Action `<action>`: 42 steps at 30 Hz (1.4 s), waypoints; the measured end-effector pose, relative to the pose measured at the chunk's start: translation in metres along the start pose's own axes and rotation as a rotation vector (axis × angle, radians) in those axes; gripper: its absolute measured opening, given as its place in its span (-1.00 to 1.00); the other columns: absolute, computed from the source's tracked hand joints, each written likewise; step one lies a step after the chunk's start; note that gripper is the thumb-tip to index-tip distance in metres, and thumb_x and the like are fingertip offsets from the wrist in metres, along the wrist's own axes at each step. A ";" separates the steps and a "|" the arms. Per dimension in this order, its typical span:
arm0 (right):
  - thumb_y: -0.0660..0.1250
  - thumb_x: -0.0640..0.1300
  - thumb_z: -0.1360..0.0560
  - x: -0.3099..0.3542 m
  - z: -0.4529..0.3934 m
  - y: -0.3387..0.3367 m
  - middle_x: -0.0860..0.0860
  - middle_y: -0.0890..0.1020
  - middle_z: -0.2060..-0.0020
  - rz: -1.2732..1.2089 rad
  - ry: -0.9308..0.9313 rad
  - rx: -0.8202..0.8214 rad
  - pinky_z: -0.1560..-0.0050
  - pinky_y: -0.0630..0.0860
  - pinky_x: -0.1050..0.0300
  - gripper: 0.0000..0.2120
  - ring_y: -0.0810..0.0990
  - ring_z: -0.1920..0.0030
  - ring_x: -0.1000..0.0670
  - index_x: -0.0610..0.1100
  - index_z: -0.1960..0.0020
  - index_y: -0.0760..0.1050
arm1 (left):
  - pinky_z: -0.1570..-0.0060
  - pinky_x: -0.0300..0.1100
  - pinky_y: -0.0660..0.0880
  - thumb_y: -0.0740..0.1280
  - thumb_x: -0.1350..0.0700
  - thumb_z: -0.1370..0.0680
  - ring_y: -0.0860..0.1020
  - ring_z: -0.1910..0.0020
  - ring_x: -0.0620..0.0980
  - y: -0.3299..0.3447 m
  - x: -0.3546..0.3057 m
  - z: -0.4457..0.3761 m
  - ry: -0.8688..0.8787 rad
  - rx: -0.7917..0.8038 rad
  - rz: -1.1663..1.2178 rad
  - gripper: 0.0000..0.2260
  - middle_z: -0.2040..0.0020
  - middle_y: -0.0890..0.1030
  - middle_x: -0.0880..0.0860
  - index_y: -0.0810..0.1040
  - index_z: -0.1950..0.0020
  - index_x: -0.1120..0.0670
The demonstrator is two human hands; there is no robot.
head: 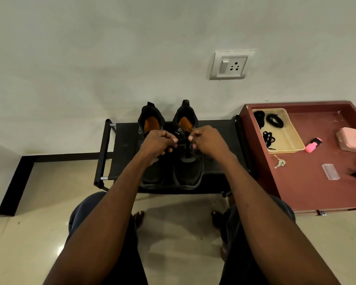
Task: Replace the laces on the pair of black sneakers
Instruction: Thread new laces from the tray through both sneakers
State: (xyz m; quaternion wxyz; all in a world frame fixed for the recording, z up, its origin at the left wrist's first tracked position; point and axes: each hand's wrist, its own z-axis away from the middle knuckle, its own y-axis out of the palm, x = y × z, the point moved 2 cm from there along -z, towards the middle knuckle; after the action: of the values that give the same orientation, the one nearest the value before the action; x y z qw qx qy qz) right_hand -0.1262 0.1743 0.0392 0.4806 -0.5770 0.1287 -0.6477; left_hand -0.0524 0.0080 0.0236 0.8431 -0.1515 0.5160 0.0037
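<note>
Left grip: the left hand (159, 141) has its fingers curled, pinching one end of a black lace (183, 140) above the sneakers.
Right grip: the right hand (207, 140) is likewise curled, pinching the other end of the same lace; the short span between the two hands looks taut.
Lace: runs down from that span into the eyelet zone of the right-hand sneaker (188, 159); whether a knot is being tied or undone cannot be told.
Handling of the lace: judged light, soft and limp, with no stiffness of its own; best taken near its tips with a fingertip pinch and kept under tension, since slack cord would likely slide back through the eyelets.
Pair: the left-hand sneaker (151, 153) stands touching its partner, toes toward the person, orange insoles showing at the openings.
Handling of the sneakers: judged light with a pliable upper; a pull on the lace may shift one unless it is steadied.
Support: a low black shoe rack (123, 149) against the wall.
Spare laces: black coils lie in a cream tray (290, 138) on the reddish counter (308, 194), well apart to the right.
Other items on the counter: a pink highlighter (313, 145), a pink box (350, 138) and keys (280, 162).
</note>
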 end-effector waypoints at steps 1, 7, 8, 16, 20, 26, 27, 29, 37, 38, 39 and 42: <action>0.32 -0.10 -0.58 -0.003 -0.001 -0.004 -0.08 0.69 0.22 0.075 0.028 -0.068 0.05 0.60 0.00 -0.84 0.66 0.17 -0.10 -0.12 0.08 0.65 | 0.42 -0.35 0.40 0.36 0.23 -0.58 0.52 0.39 -0.18 -0.002 0.001 -0.001 -0.009 -0.015 0.000 -0.91 0.15 0.66 0.07 0.61 -0.06 0.20; 0.30 -0.08 -0.54 -0.011 0.009 -0.006 -0.19 0.62 -0.13 0.558 0.144 -0.321 -0.30 0.35 -0.14 -0.73 0.51 -0.25 -0.22 -0.21 -0.15 0.56 | 0.29 -0.26 0.55 0.28 0.30 -0.62 0.63 0.23 -0.07 0.000 0.001 -0.003 0.001 -0.022 0.011 -0.89 0.05 0.67 0.17 0.57 -0.10 0.22; 0.32 -0.09 -0.53 -0.009 0.008 -0.004 -0.18 0.59 -0.18 0.575 0.096 -0.318 -0.31 0.35 -0.15 -0.70 0.46 -0.29 -0.21 -0.19 -0.21 0.55 | 0.30 -0.26 0.56 0.29 0.29 -0.62 0.64 0.24 -0.05 0.002 0.001 -0.003 0.016 -0.026 0.017 -0.90 0.07 0.67 0.18 0.56 -0.10 0.24; 0.38 -0.21 -0.54 0.010 0.001 0.016 0.00 0.67 0.17 -0.079 -0.109 0.029 0.09 0.57 0.10 -0.89 0.63 0.14 0.04 -0.09 -0.03 0.66 | 0.33 -0.32 0.52 0.30 0.20 -0.63 0.63 0.28 -0.09 0.008 0.000 -0.003 0.122 0.013 -0.066 -0.87 0.21 0.68 0.07 0.63 -0.01 0.19; 0.45 -0.12 -0.52 0.004 -0.003 0.018 0.02 0.67 0.16 -0.139 -0.091 0.049 0.20 0.56 0.15 -0.88 0.63 0.18 0.06 -0.08 -0.05 0.65 | 0.25 -0.20 0.57 0.21 0.24 -0.67 0.64 0.22 0.00 0.012 -0.004 -0.002 0.135 0.052 -0.071 -0.90 0.11 0.67 0.18 0.47 -0.16 0.20; 0.45 -0.16 -0.51 -0.004 -0.008 0.019 0.03 0.68 0.26 -0.197 -0.061 -0.069 0.29 0.47 0.24 -0.92 0.59 0.29 0.14 -0.06 0.11 0.72 | 0.22 -0.16 0.52 0.23 0.20 -0.66 0.61 0.17 0.00 0.019 -0.002 -0.006 0.188 0.044 -0.089 -0.88 0.07 0.65 0.16 0.42 -0.19 0.13; 0.44 -0.17 -0.51 -0.008 -0.010 0.020 0.01 0.69 0.22 -0.153 -0.040 -0.113 0.23 0.52 0.19 -0.91 0.61 0.23 0.07 -0.06 0.11 0.72 | 0.17 -0.19 0.53 0.25 0.21 -0.65 0.60 0.12 -0.02 0.019 -0.001 -0.008 0.211 -0.014 -0.102 -0.89 0.04 0.63 0.11 0.45 -0.18 0.12; 0.40 -0.17 -0.51 -0.015 -0.013 0.021 0.00 0.69 0.20 -0.040 0.001 -0.189 0.16 0.59 0.09 -0.89 0.63 0.19 -0.02 -0.05 0.12 0.71 | 0.08 -0.30 0.49 0.27 0.21 -0.64 0.57 0.04 -0.11 0.018 -0.001 -0.009 0.268 -0.178 -0.165 -0.87 -0.02 0.60 -0.01 0.53 -0.16 0.09; 0.30 -0.24 -0.47 -0.022 -0.013 0.043 -0.07 0.65 0.29 0.045 0.011 -0.227 0.20 0.61 0.02 -0.83 0.60 0.27 -0.10 -0.18 0.21 0.65 | -0.06 -0.24 0.43 0.24 0.24 -0.62 0.54 -0.22 0.02 0.036 0.016 -0.016 0.123 -0.137 -0.302 -0.68 -0.28 0.59 0.10 0.52 -0.38 0.15; 0.32 -0.23 -0.48 -0.023 -0.014 0.044 -0.06 0.67 0.26 0.007 0.019 -0.230 0.19 0.60 0.05 -0.84 0.62 0.24 -0.08 -0.17 0.18 0.67 | 0.02 -0.29 0.42 0.24 0.25 -0.61 0.55 -0.16 -0.02 0.037 0.018 -0.016 0.104 -0.144 -0.279 -0.68 -0.26 0.60 0.11 0.54 -0.36 0.17; 0.34 -0.22 -0.50 -0.025 -0.016 0.046 -0.05 0.68 0.23 -0.038 0.027 -0.227 0.16 0.59 0.09 -0.85 0.62 0.21 -0.06 -0.16 0.15 0.69 | 0.10 -0.34 0.41 0.24 0.26 -0.61 0.54 -0.09 -0.06 0.038 0.019 -0.016 0.088 -0.152 -0.241 -0.69 -0.23 0.61 0.11 0.54 -0.35 0.18; 0.41 -0.22 -0.52 -0.031 -0.022 0.048 -0.03 0.71 0.14 -0.259 0.070 -0.171 0.03 0.59 0.10 -0.91 0.65 0.09 0.00 -0.15 0.08 0.71 | 0.23 -0.40 0.36 0.25 0.27 -0.61 0.51 0.08 -0.20 0.036 0.025 -0.019 0.029 -0.169 -0.130 -0.70 -0.17 0.62 0.07 0.56 -0.33 0.20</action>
State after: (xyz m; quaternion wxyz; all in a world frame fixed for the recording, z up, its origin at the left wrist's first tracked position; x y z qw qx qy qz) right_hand -0.1266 0.1651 -0.0212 0.3372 -0.6046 0.1245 -0.7108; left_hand -0.0635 0.0340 -0.0155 0.8182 -0.2551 0.5151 -0.0097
